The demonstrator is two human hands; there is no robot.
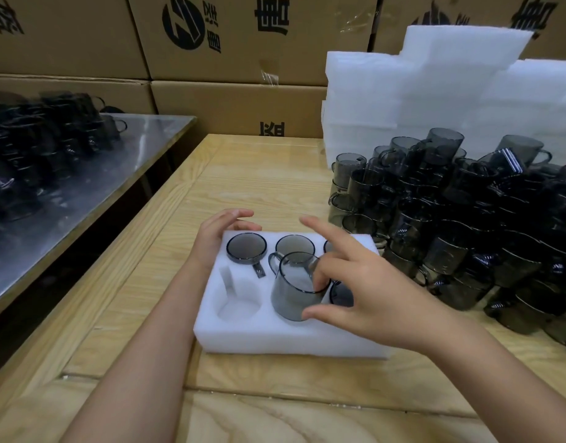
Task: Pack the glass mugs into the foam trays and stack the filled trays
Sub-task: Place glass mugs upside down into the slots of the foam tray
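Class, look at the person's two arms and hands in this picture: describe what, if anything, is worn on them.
Nothing is worn. The left hand and the right hand are bare, without gloves, rings or a watch. Both forearms are uncovered as far as the picture's lower edge; no sleeve shows.

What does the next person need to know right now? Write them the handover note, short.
Right hand: holding a smoked glass mug by rim and side, tilted over the near-middle pocket of the foam tray.
Left hand: open, steadying the tray's far left corner.
Done: back row holds mugs, the far-left mug seated with handle in its slot; another mug sits near right, partly hidden.
Left: seat the held mug, fill the empty near-left pocket, then stack the tray.
Supply: loose mugs piled on the right, spare foam behind them.
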